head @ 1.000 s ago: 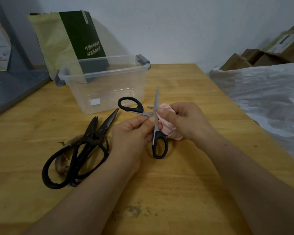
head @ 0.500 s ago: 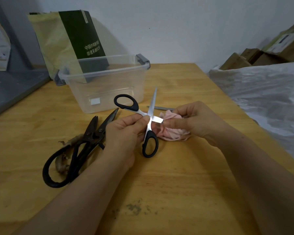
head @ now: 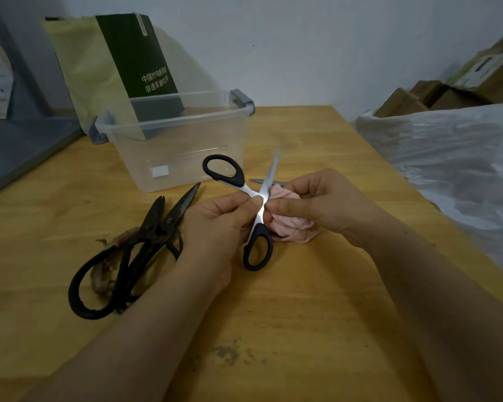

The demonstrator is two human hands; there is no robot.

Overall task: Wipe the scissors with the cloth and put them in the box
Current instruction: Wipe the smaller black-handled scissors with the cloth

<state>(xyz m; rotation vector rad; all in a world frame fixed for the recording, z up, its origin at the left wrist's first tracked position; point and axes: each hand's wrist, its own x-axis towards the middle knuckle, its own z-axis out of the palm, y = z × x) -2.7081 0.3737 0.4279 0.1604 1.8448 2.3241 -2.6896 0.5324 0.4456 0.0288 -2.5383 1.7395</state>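
Your left hand (head: pixel 215 224) pinches the black-handled scissors (head: pixel 259 219) at the pivot, with the blades spread wide and one handle loop hanging down. Your right hand (head: pixel 323 204) grips the bunched pink cloth (head: pixel 291 226), pressed against a blade just beside the pivot. Beyond them stands the clear box (head: pixel 172 121) on the wooden table (head: pixel 302 300) — dark old shears (head: pixel 150 227) lie to its left.

Dim, even indoor light with a cool cast. 1 bright glint marks the scissors (head: pixel 259 219) near the pivot. Shadows on the table (head: pixel 317 300) are soft and faint. Wide-angle distortion bends the table's edges, and detail smears toward the corners.
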